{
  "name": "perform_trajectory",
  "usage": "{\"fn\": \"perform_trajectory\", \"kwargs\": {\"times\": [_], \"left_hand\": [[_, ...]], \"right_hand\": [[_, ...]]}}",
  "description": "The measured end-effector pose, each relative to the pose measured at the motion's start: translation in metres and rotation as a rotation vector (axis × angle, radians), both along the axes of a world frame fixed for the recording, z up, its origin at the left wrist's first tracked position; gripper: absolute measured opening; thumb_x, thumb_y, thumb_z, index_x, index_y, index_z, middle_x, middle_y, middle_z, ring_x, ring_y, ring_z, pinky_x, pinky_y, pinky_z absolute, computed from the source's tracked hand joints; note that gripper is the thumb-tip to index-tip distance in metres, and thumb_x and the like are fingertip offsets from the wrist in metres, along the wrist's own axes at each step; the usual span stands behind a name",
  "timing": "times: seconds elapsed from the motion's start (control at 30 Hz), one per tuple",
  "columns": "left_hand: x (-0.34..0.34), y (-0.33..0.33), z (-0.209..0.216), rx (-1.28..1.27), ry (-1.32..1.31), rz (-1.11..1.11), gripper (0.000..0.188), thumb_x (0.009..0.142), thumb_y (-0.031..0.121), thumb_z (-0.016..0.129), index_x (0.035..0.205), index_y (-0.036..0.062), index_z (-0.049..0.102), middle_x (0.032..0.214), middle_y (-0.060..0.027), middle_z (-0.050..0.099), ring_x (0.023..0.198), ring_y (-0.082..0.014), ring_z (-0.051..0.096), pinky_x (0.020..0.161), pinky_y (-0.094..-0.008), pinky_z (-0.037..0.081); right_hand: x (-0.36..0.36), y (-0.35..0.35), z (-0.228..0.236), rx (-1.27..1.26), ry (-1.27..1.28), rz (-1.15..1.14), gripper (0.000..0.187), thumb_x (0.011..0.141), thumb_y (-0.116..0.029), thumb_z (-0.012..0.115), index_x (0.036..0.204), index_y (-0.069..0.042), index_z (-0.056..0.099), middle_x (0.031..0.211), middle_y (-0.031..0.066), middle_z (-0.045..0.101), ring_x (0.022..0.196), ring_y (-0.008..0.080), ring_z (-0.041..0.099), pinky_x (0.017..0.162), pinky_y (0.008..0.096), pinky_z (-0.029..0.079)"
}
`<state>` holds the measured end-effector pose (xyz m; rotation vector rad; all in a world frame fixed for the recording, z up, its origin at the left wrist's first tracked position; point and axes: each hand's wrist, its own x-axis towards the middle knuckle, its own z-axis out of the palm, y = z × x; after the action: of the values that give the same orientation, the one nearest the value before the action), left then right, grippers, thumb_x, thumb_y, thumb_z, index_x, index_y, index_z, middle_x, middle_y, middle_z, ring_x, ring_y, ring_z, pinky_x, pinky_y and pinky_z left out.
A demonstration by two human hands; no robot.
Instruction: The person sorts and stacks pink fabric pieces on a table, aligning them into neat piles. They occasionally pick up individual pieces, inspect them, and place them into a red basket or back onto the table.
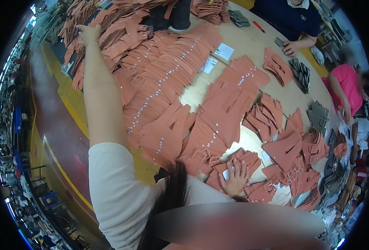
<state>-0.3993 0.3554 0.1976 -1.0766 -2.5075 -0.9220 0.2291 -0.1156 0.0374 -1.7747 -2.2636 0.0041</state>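
Note:
My left arm stretches far out to the upper left. My left hand (89, 34) is over the edge of a pile of salmon-coloured cut leather pieces (74, 31), its visible fingers extended. Whether it touches a piece is not clear. Close to my body, my right hand (235, 178) lies with fingers spread on a small stack of the same leather pieces (249, 159). A small white item (226, 174) shows by its fingers. Between the hands, long overlapping rows of leather pieces (163, 87) carry small white labels. Larger triangular pieces (224, 106) lie to their right.
Dark boots (179, 16) stand at the table's far side. White printed cards (224, 51), a red pen (259, 27) and dark grey bundles (300, 75) lie on the pale table (245, 39). A co-worker's hand (292, 48) rests at the far right; another person in pink (345, 85) is beyond.

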Motion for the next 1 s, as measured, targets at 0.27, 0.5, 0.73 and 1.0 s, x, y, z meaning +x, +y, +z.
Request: {"fn": "perform_trajectory", "kwargs": {"times": [0.27,0.5,0.73,1.0], "left_hand": [[-0.002,-0.005,-0.004,-0.112,-0.035,0.045,0.088,0.073,0.038,0.061,0.15,0.0109,0.027,0.156,-0.0292,0.012,0.145,-0.0423,0.016,0.113,-0.0607,0.017],[0.007,-0.016,-0.022,0.065,0.109,0.09,0.085,0.075,0.041,0.064,0.15,0.0189,0.03,0.156,-0.0299,0.006,0.143,-0.0515,0.007,0.113,-0.0628,0.014],[0.009,-0.008,-0.086,-0.593,-0.2,-0.003,0.085,0.079,0.049,0.066,0.149,0.0168,0.03,0.153,-0.0257,0.026,0.14,-0.0492,0.022,0.111,-0.0615,0.019],[0.057,-0.009,-0.141,-0.751,-0.352,-0.087,0.088,0.082,0.047,0.065,0.154,0.0213,0.02,0.159,-0.019,0.011,0.146,-0.0426,0.007,0.113,-0.0615,0.014]], "right_hand": [[-0.001,0.0,-0.003,0.019,-0.024,-0.008,0.052,0.079,-0.048,0.066,0.12,-0.015,0.064,0.138,0.0069,0.052,0.134,0.0358,0.038,0.111,0.054,0.022],[-0.002,0.0,-0.002,0.008,-0.026,-0.011,0.052,0.078,-0.046,0.068,0.119,-0.014,0.064,0.138,0.0077,0.051,0.135,0.0362,0.036,0.111,0.0549,0.021],[-0.001,0.001,0.0,0.016,-0.039,0.006,0.053,0.079,-0.046,0.067,0.12,-0.014,0.062,0.138,0.0078,0.05,0.136,0.0372,0.035,0.111,0.0554,0.022],[-0.001,0.0,-0.004,0.015,-0.058,0.004,0.053,0.079,-0.047,0.066,0.12,-0.013,0.061,0.137,0.0092,0.051,0.133,0.0387,0.038,0.11,0.0564,0.023]]}}
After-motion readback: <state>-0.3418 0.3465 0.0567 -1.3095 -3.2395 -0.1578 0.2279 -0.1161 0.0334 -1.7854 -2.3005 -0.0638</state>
